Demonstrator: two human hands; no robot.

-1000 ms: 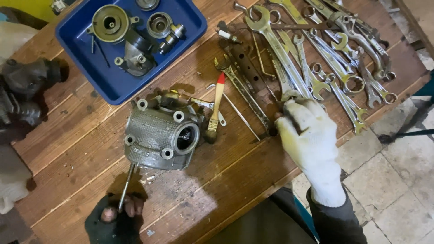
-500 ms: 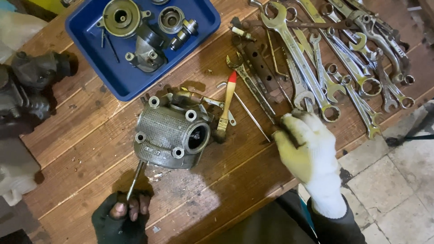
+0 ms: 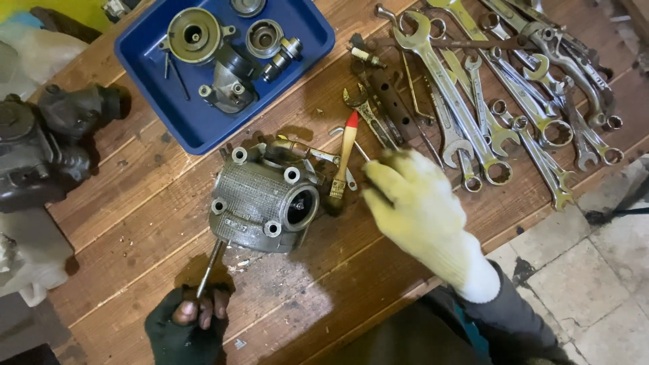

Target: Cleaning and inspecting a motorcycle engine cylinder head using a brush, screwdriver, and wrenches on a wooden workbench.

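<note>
Gripping a thin metal rod point(image 3: 211, 269) in the dark-gloved left hand point(image 3: 186, 326), fingers clamped, near the bench's front edge. Sitting mid-bench: ribbed metal housing point(image 3: 260, 199). Hovering open-fingered beside a red-tipped brush point(image 3: 343, 154): white-gloved right hand point(image 3: 419, 213), wrenches point(image 3: 487, 101) crowding beyond.

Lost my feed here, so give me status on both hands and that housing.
Left hand grips a thin tool shaft running under the metal housing. Right hand, gloved, open over loose wrenches. Red-tipped brush beside the housing.

Gripping a metal rod point(image 3: 211, 269) in the left hand point(image 3: 186, 324) under the housing point(image 3: 265, 197); reaching the gloved right hand point(image 3: 416, 209) toward a brush point(image 3: 343, 154).
</note>
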